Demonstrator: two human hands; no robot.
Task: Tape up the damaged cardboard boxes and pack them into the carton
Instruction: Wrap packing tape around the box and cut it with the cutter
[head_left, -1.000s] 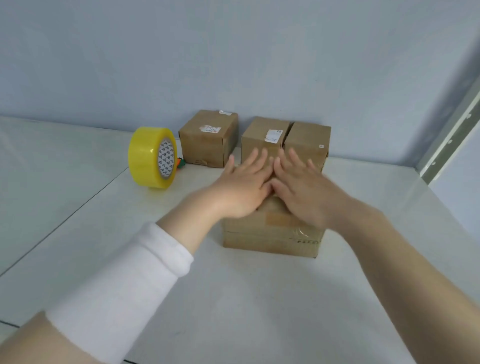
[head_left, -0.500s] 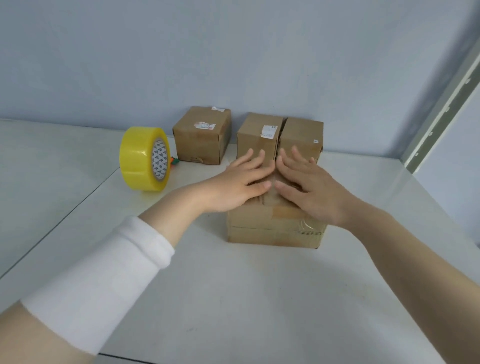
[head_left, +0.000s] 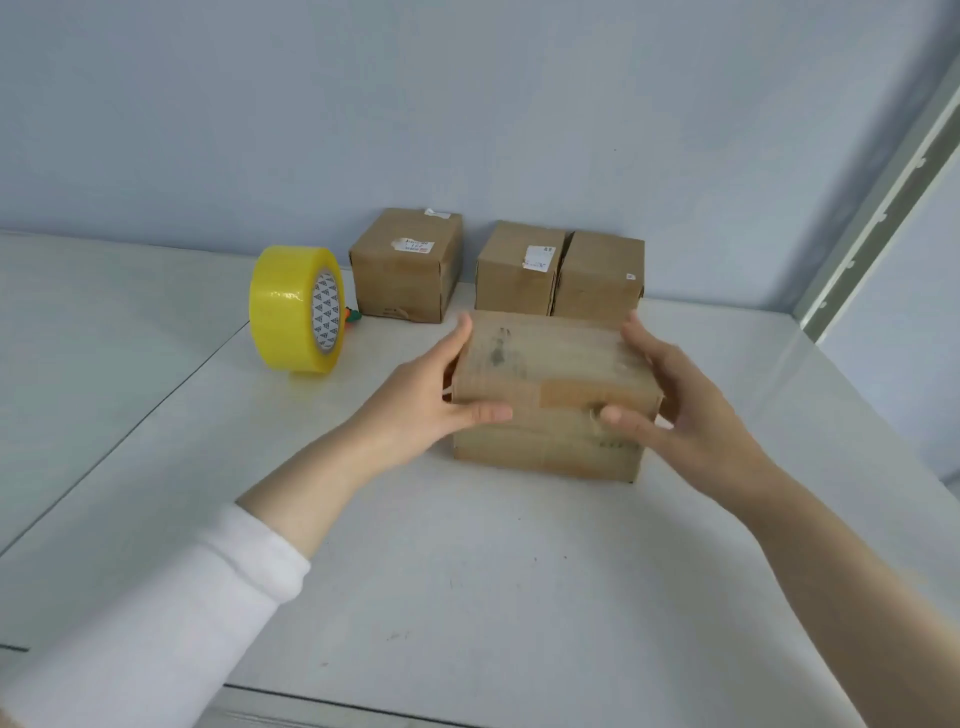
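White bench (head_left: 467, 597), blue wall. Mid-bench: box (head_left: 550, 374), glossy tape across top, apparently sealed; left hand (head_left: 415, 410) and right hand (head_left: 691, 415) clasp its ends. Far edge: three small boxes (head_left: 514, 270), tape roll (head_left: 291, 309). No carton visible; packing outstanding.

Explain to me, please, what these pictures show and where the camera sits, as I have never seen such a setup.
There is no machine here: a person works with bare hands. All pictures come from one camera worn on the head, looking forward and down. On the white table are a yellow tape roll standing on edge, three small cardboard boxes by the wall, and a larger cardboard box in front of them. The left hand and the right hand hold the larger cardboard box by its sides, thumbs on its near face. Nothing else is held.
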